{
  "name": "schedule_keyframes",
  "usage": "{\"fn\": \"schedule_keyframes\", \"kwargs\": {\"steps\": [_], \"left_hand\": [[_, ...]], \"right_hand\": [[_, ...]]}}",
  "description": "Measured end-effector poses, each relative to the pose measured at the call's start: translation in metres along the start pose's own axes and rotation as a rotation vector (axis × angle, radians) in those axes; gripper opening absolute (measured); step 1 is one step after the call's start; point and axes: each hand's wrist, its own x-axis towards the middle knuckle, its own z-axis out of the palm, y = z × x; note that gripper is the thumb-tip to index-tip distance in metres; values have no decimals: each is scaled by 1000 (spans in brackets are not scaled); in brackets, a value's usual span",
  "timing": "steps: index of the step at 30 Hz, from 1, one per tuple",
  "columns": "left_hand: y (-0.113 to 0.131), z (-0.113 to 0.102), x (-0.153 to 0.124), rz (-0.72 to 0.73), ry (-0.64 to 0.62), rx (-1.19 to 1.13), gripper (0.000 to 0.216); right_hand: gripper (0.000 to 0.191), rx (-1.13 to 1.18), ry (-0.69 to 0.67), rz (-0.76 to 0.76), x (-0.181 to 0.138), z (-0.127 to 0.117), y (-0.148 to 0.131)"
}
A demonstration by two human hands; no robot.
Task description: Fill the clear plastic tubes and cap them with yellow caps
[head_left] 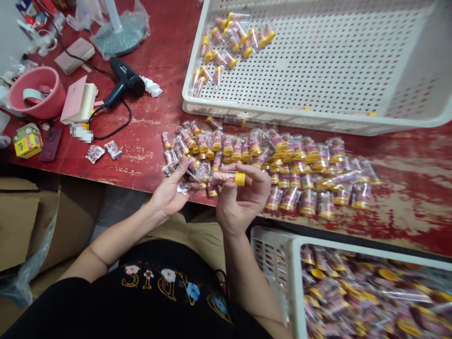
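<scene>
My right hand (240, 203) pinches a clear tube (225, 177) between thumb and fingers. Pinkish-white bits fill part of the tube, and its yellow cap points right. Close by on the left, my left hand (166, 194) is closed around small printed packets (171, 169), partly hidden by its thumb. Clear plastic shows between the two hands, but I cannot tell which piece it belongs to. Just beyond both hands, many wrapped yellow-capped tubes (236, 149) lie in rows on the red table (155, 127).
A white perforated crate (303, 70) holds loose tubes at its left end. Another white crate (296, 263), full of wrapped tubes, stands below the table edge at right. Leftward lie two packets (113, 149), a hair dryer (125, 82) and a pink bowl (37, 106).
</scene>
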Motion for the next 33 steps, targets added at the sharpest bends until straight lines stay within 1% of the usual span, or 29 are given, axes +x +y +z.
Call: {"fn": "schedule_keyframes", "kwargs": {"steps": [3, 4, 5, 7, 10, 12, 15, 18, 21, 24, 26, 29, 33], "left_hand": [[0, 0, -2, -37, 4, 6, 22], [0, 0, -1, -40, 14, 15, 21], [0, 1, -1, -38, 27, 28, 20], [-1, 0, -1, -11, 59, 67, 19], [-2, -1, -3, 76, 77, 130, 25], [-2, -2, -4, 156, 45, 173, 35], [-2, -6, -5, 254, -30, 255, 47], [-4, -10, -3, 283, -85, 352, 50], [-7, -13, -3, 315, -132, 442, 47], [-10, -15, -6, 399, -184, 500, 44], [-12, -16, -9, 424, -223, 519, 51], [-15, -17, -11, 406, -258, 523, 68], [-17, -19, -11, 390, -265, 507, 79]], "right_hand": [[27, -33, 114, -81, -6, -6, -2], [28, -39, 124, -105, -8, -7, -3], [31, -45, 110, -129, -10, -9, -3], [36, -73, 42, -186, -13, -12, -2], [44, -122, -34, -246, -17, -18, -2], [46, -113, -73, -220, -18, -23, -4], [45, -100, -180, -169, -17, -30, -9], [49, -82, -224, -104, -14, -31, -11], [54, -105, -207, -30, -11, -26, -11], [50, -155, -158, -89, -8, -20, -12], [48, -157, -79, -123, -7, -16, -13], [42, -167, 36, -135, -6, -11, -16], [34, -186, 76, -142, -5, -9, -18]]}}
